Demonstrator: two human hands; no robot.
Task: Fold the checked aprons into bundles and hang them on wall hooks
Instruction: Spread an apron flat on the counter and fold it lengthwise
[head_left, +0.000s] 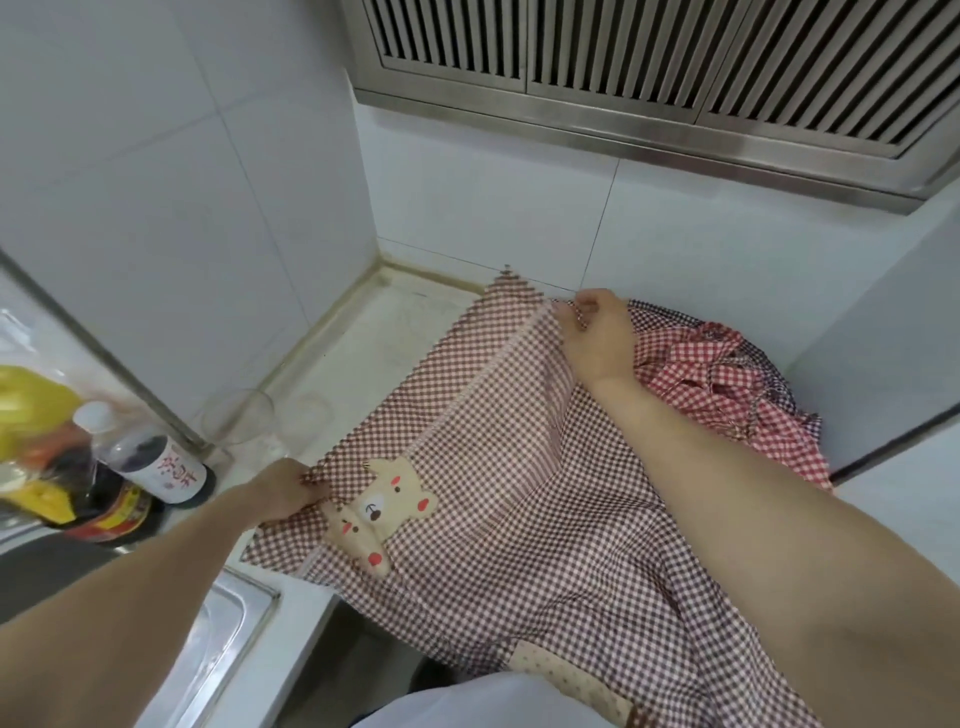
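Both bare forearms reach out over a brown-and-white checked apron (509, 467) spread on the white counter (374, 332), its long axis running from the near edge, where it hangs over, toward the tiled back wall. A bear patch (387, 501) is sewn near its left edge. Left hand (283, 493) pinches that left edge in a closed grip; right hand (597, 332) pinches the far fold. Beside it lies a crumpled pile of red checked aprons (727, 384). Bottles (150, 457) stand at left.
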